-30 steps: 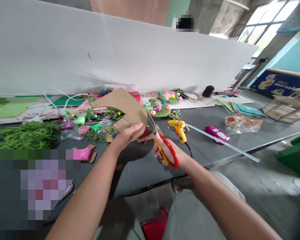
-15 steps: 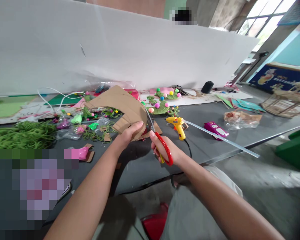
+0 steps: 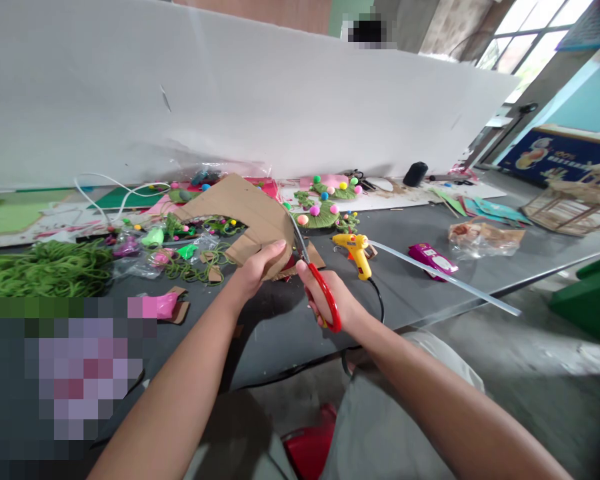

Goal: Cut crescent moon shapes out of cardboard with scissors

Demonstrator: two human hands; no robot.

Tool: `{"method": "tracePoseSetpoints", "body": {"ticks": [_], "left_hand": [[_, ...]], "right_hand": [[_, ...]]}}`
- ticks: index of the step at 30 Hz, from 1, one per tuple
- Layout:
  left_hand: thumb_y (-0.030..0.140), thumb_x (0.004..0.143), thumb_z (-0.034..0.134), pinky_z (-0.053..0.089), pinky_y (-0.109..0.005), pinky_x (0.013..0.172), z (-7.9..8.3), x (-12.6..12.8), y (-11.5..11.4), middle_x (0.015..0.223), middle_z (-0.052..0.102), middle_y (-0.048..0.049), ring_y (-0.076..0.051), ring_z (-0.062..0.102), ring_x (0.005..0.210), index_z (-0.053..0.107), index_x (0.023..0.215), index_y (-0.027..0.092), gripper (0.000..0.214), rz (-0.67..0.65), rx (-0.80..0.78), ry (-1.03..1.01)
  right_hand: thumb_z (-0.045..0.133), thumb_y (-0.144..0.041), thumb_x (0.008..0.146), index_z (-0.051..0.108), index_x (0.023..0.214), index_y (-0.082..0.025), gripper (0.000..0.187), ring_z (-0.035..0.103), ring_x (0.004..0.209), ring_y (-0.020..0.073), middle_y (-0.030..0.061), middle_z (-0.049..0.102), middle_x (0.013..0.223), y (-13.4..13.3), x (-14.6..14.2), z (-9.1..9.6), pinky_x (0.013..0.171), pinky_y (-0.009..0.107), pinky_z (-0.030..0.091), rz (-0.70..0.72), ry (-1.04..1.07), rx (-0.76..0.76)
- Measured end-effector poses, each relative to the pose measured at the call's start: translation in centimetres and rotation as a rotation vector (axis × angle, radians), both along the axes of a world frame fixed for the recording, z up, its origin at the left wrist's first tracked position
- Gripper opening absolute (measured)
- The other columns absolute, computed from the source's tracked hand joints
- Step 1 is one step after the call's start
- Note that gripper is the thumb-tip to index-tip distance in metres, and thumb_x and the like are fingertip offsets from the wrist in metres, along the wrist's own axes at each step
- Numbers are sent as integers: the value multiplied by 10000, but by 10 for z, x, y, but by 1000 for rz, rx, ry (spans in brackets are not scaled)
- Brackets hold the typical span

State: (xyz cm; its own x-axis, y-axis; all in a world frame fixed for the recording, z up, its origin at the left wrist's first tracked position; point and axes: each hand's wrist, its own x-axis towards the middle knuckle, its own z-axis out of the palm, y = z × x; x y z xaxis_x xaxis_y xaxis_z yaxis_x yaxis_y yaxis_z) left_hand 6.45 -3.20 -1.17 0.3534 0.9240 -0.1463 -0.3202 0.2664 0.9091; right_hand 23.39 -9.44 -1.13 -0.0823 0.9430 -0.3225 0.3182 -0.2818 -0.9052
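Observation:
A curved piece of brown cardboard (image 3: 250,207) is held up over the table, with my left hand (image 3: 261,268) pinching its lower edge, thumb on top. My right hand (image 3: 333,297) grips a pair of scissors (image 3: 330,293) by its red and yellow handles. The metal blades lie along the cardboard's right edge; whether they meet cannot be made out. Just right of the scissors, a yellow hot glue gun (image 3: 359,253) lies on the table with a long clear glue stick (image 3: 445,279) reaching out behind it.
Green cord (image 3: 45,270) is heaped at the left, beside bagged pompoms. Behind the cardboard sit green leaf shapes with pompoms (image 3: 321,212). A purple packet (image 3: 433,261) and a clear plastic bag (image 3: 485,239) lie to the right. A white board (image 3: 230,93) stands along the back.
The scissor handles have drawn slightly closer together and shifted a little left with my right hand. The cardboard and my left hand have barely moved.

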Motion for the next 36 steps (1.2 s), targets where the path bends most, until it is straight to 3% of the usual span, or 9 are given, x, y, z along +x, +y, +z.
{"method": "tracePoseSetpoints", "body": {"ticks": [5, 12, 17, 23, 31, 36], "left_hand": [[442, 778, 816, 554, -276, 648, 1, -1, 3, 671, 720, -12, -175, 674, 638, 717, 698, 180, 292, 14, 23, -42], [412, 764, 843, 560, -248, 664, 4, -2, 2, 690, 718, 8, -153, 682, 675, 723, 719, 191, 255, 65, 20, -78], [397, 735, 872, 562, -229, 688, 5, -4, 3, 710, 723, 12, -142, 688, 705, 720, 723, 192, 256, 110, 18, -94], [380, 732, 851, 539, -222, 666, 7, -4, 3, 725, 729, 1, -135, 664, 683, 710, 702, 188, 240, 137, 15, -59], [462, 771, 814, 545, -286, 683, 2, -5, 5, 643, 684, -24, -197, 665, 684, 741, 721, 182, 293, -36, 28, 8], [494, 789, 769, 541, -319, 702, 0, -4, 4, 832, 790, -84, -234, 693, 726, 798, 831, 154, 343, -118, 27, 87]], "right_hand": [[468, -953, 857, 397, 639, -239, 750, 479, 370, 141, -4, 454, 491, 0, -2, 0, 339, 274, 409, -8, -26, 49], [452, -927, 886, 394, 627, -240, 737, 489, 428, 140, -7, 449, 483, -1, -1, 1, 380, 252, 377, -4, -58, 134], [471, -954, 857, 406, 654, -243, 742, 415, 341, 112, -44, 403, 460, 7, 3, 0, 331, 249, 370, -35, 35, 32], [405, -974, 863, 504, 762, -215, 773, 456, 375, 101, -46, 463, 495, 9, 16, 8, 376, 210, 394, 64, 161, -94], [410, -993, 839, 502, 761, -216, 786, 441, 389, 96, -52, 454, 511, 5, 22, 10, 393, 212, 385, 112, 167, -66], [393, -993, 844, 511, 757, -214, 793, 463, 382, 102, -49, 466, 513, 9, 23, 8, 397, 224, 415, 96, 138, -31]]}}
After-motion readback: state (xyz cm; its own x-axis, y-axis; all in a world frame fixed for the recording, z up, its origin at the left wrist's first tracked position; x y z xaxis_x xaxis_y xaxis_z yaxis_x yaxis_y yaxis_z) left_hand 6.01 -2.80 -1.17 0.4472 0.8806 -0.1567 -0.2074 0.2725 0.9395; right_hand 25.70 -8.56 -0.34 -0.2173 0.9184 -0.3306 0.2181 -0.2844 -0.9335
